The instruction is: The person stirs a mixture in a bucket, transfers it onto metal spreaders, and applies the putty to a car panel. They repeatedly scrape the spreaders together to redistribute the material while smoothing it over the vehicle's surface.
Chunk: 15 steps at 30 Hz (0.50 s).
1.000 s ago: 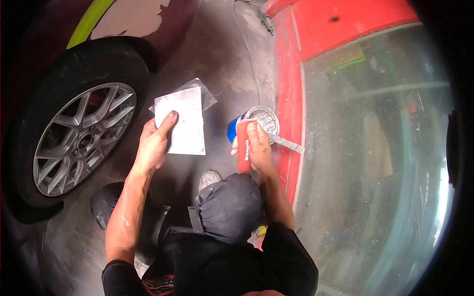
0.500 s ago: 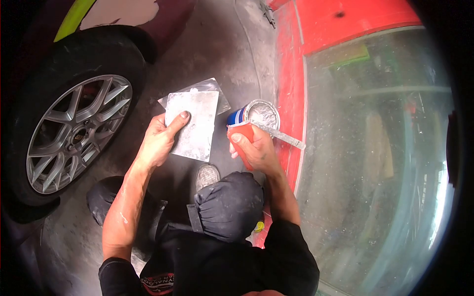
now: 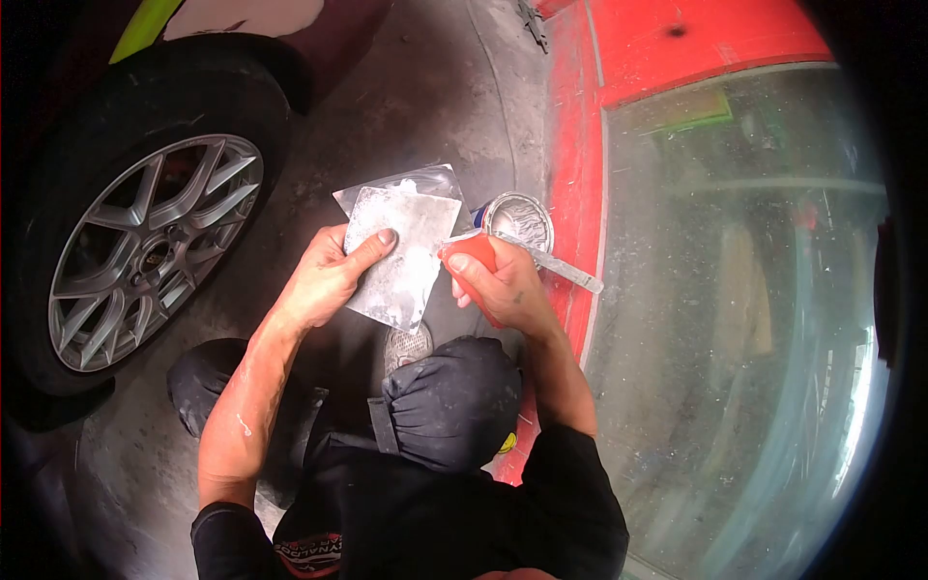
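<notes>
My left hand point(image 3: 338, 266) grips a flat pale mixing board point(image 3: 411, 266), thumb on top and fingers underneath. Grey-white smears cover the board's face. Behind its far edge, a glossy, see-through sheet point(image 3: 437, 180) sticks out. In my right hand point(image 3: 498, 285) is an orange-red spreader point(image 3: 476, 256), pinched between thumb and fingers, its far edge right at the board's right side. Just beyond that hand stands an open can point(image 3: 517, 217) with grey-white paste inside. A smeared flat stick point(image 3: 561, 268) extends from near the can's rim towards the right.
A car wheel point(image 3: 155, 253) with silver spokes is on my left, below a body panel point(image 3: 242, 17) with a pale patch. To the right lies a red panel point(image 3: 696, 48) with a large dusty window point(image 3: 735, 290). My shoe point(image 3: 408, 350) rests on the grey floor point(image 3: 416, 87).
The mixing board has moved right and tilted, with the see-through sheet shifting alongside it. The gap between board and spreader has closed. My right hand has barely moved.
</notes>
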### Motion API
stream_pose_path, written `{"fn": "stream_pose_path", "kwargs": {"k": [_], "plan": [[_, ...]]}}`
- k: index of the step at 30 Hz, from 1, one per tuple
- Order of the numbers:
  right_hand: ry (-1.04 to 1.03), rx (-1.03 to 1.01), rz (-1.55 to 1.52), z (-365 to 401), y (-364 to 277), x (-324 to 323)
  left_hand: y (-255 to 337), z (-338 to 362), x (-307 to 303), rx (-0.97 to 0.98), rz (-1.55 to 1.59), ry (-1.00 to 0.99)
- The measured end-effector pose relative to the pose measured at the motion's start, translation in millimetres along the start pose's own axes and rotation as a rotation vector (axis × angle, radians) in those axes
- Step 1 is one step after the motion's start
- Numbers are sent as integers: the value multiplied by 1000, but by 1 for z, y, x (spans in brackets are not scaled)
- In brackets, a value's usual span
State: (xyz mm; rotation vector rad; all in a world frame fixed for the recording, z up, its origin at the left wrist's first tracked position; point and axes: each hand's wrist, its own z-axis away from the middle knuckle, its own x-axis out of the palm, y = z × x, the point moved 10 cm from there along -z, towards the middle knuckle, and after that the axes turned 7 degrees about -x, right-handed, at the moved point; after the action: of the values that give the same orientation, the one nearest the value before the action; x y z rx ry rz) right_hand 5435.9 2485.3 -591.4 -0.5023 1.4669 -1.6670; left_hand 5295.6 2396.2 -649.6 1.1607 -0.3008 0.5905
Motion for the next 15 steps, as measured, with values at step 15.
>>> {"fn": "stream_pose_path", "kwargs": {"k": [15], "plan": [[-16, 49, 136, -1, -1, -5, -6, -2, 0, -17, -14, 9]]}}
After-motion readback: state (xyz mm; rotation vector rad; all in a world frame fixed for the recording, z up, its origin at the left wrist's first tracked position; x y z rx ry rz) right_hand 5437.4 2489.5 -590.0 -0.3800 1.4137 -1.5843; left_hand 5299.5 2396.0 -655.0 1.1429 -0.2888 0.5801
